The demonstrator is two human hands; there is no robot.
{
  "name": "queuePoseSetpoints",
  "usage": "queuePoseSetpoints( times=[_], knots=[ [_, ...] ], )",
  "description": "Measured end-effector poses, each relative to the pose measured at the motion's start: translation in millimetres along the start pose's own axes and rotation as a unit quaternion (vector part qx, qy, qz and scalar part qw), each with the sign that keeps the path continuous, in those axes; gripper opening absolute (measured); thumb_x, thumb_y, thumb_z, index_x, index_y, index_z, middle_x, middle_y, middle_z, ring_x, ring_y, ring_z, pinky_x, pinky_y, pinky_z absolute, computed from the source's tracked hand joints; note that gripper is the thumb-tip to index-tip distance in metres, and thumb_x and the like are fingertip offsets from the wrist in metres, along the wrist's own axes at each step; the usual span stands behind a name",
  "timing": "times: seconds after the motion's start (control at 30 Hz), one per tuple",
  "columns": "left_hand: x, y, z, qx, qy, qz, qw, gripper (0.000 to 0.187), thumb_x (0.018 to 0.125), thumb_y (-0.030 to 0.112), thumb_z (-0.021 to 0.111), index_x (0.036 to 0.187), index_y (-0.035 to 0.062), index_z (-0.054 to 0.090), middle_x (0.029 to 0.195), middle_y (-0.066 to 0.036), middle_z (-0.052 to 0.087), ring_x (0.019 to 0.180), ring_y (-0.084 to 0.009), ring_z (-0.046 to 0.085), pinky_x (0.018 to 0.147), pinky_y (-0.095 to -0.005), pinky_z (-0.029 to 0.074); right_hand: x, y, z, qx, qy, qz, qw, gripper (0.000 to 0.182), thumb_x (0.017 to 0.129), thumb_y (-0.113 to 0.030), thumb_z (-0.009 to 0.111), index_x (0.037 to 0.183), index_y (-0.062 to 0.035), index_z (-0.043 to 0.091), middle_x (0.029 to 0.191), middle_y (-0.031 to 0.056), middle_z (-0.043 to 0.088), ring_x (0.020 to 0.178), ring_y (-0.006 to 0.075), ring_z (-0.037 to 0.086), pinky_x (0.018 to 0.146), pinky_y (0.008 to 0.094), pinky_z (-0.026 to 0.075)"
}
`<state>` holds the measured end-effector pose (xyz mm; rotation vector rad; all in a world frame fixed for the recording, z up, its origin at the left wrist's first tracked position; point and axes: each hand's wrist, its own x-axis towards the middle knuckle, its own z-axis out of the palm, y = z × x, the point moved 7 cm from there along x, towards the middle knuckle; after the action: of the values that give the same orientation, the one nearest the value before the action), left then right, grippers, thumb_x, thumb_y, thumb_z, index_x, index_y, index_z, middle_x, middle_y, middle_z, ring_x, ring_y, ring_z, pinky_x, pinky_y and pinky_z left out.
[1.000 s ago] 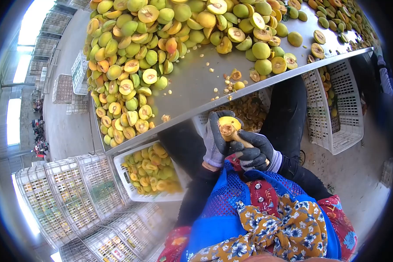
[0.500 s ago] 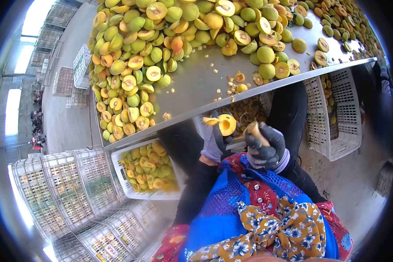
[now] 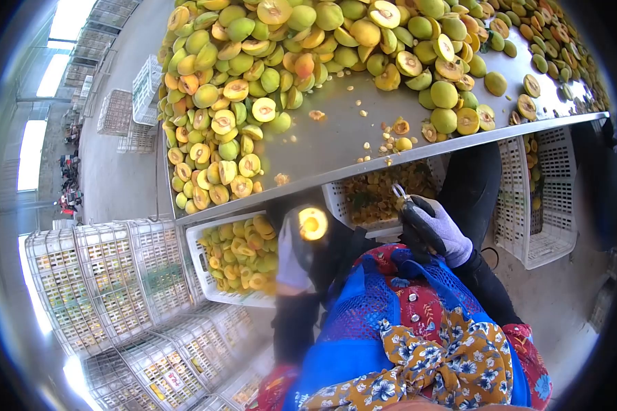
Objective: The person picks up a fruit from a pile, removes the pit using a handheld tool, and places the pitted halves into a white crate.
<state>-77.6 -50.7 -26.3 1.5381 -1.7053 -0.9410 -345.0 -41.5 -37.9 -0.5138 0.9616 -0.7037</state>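
Observation:
My left hand (image 3: 296, 252), in a grey and dark glove, is blurred by motion near the left crate. At its fingers is a yellow peach half (image 3: 313, 224) with a hollow in its middle. My right hand (image 3: 435, 229), gloved the same way, is closed around a pitting tool whose metal loop (image 3: 399, 191) sticks out toward the table. To the left of my legs, a white crate (image 3: 197, 264) holds pitted peach halves (image 3: 236, 253). Below the table edge, another white crate (image 3: 336, 205) contains brownish scraps (image 3: 384, 195).
On the metal table (image 3: 315, 147) lies a heap of cut peaches (image 3: 233, 103), with loose kernels near its front edge. Wire-bound crates (image 3: 103, 274) are stacked at the left. A white crate (image 3: 548, 192) stands tilted at the right.
My left hand has moved left and down with the peach half, away from my right hand. My right hand has turned, and the tool's loop now shows. The whole view has shifted slightly.

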Motion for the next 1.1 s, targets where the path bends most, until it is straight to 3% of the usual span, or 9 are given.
queuePoseSetpoints(
  times=[0.13, 0.23, 0.37, 0.57, 0.67, 0.7, 0.83, 0.9, 1.1],
  knots=[
    [-56.0, -88.9, -104.9, 0.107, 0.172, -0.302, 0.932, 0.05, 0.101, 0.036, 0.048, 0.135, -0.0013, 0.045, 0.137, -0.024, 0.046, 0.127, -0.043, 0.046, 0.1, -0.0441, 0.045, 9.1, 11.6, -16.4, -0.059, 0.022, -0.005, 0.998, 0.02, 0.102, -0.027, 0.052, 0.093, -0.0091, 0.054, 0.066, -0.0058, 0.048, 0.054, 0.0022, 0.043, 0.047, 0.0203, 0.034],
    [-39.3, -51.9, -132.3, 0.602, 0.158, -0.362, 0.694, 0.053, 0.1, 0.038, 0.048, 0.135, -0.0023, 0.046, 0.136, -0.026, 0.048, 0.126, -0.0428, 0.048, 0.102, -0.0443, 0.043, 18.1, 25.9, -24.2, -0.086, 0.035, -0.028, 0.995, 0.024, 0.103, -0.03, 0.052, 0.093, -0.0077, 0.053, 0.063, -0.004, 0.048, 0.049, 0.0039, 0.045, 0.044, 0.0208, 0.035],
    [74.6, -23.9, -123.9, 0.399, 0.212, -0.136, 0.882, 0.055, 0.099, 0.041, 0.049, 0.133, -0.0013, 0.047, 0.123, -0.029, 0.055, 0.113, -0.0431, 0.055, 0.096, -0.0462, 0.044, 11.0, 14.7, -10.3, -0.085, 0.028, 0.011, 0.996, 0.023, 0.103, -0.029, 0.051, 0.093, -0.0077, 0.054, 0.067, -0.0039, 0.049, 0.056, 0.003, 0.045, 0.049, 0.0213, 0.037],
    [241.6, -35.7, -48.0, 0.433, 0.107, -0.137, 0.884, 0.065, 0.089, 0.036, 0.061, 0.144, 0.0108, 0.039, 0.132, -0.031, 0.043, 0.101, -0.0459, 0.062, 0.085, -0.05, 0.052, 7.4, 7.5, -5.3, -0.253, 0.056, -0.125, 0.958, 0.024, 0.1, -0.026, 0.056, 0.096, -0.0026, 0.055, 0.068, 0.0002, 0.052, 0.063, 0.0075, 0.048, 0.057, 0.0292, 0.041],
    [247.6, -31.9, -30.0, 0.345, 0.147, 0.044, 0.926, 0.074, 0.082, 0.021, 0.069, 0.143, 0.0045, 0.03, 0.11, -0.03, 0.057, 0.101, -0.0502, 0.06, 0.086, -0.0528, 0.05, 1.8, -7.7, -3.6, -0.317, 0.088, -0.184, 0.926, 0.022, 0.098, -0.024, 0.057, 0.096, -0.0017, 0.055, 0.069, 0.0136, 0.058, 0.063, 0.0229, 0.058, 0.059, 0.0375, 0.044],
    [245.7, -45.7, -23.9, 0.316, 0.159, 0.083, 0.932, 0.073, 0.083, 0.022, 0.07, 0.142, 0.0044, 0.031, 0.096, -0.021, 0.062, 0.086, -0.0385, 0.066, 0.073, -0.045, 0.055, -0.2, -12.4, -0.9, -0.342, 0.095, -0.212, 0.91, 0.022, 0.097, -0.023, 0.057, 0.096, -0.002, 0.055, 0.069, 0.0165, 0.059, 0.062, 0.0272, 0.06, 0.058, 0.0392, 0.044],
    [167.0, 0.2, 14.2, -0.177, -0.058, -0.169, 0.968, 0.059, 0.089, 0.027, 0.068, 0.138, 0.0095, 0.04, 0.091, -0.006, 0.06, 0.062, -0.0087, 0.058, 0.053, -0.0192, 0.049, 0.3, -36.9, 21.9, -0.442, 0.097, -0.241, 0.859, 0.02, 0.096, -0.021, 0.058, 0.102, -0.002, 0.052, 0.072, 0.023, 0.061, 0.07, 0.0416, 0.062, 0.06, 0.0476, 0.046],
    [129.7, 8.6, 31.9, -0.318, -0.075, -0.19, 0.926, 0.036, 0.094, 0.03, 0.062, 0.123, 0.0107, 0.055, 0.094, -0.004, 0.061, 0.066, -0.0109, 0.061, 0.055, -0.0207, 0.051, 5.6, -44.6, 34.0, -0.494, 0.079, -0.235, 0.833, 0.023, 0.096, -0.018, 0.057, 0.11, -0.0007, 0.052, 0.076, 0.0243, 0.062, 0.076, 0.0434, 0.063, 0.063, 0.0495, 0.048],
    [75.0, 24.7, 72.7, -0.478, -0.111, -0.251, 0.834, 0.05, 0.1, 0.051, 0.048, 0.12, 0.0068, 0.058, 0.093, -0.006, 0.065, 0.072, -0.0108, 0.062, 0.057, -0.0207, 0.046, 3.0, -51.5, 55.4, -0.576, 0.082, -0.307, 0.753, 0.029, 0.093, -0.025, 0.061, 0.099, -0.0003, 0.047, 0.064, 0.018, 0.06, 0.059, 0.0375, 0.063, 0.052, 0.0454, 0.048]
  ],
)
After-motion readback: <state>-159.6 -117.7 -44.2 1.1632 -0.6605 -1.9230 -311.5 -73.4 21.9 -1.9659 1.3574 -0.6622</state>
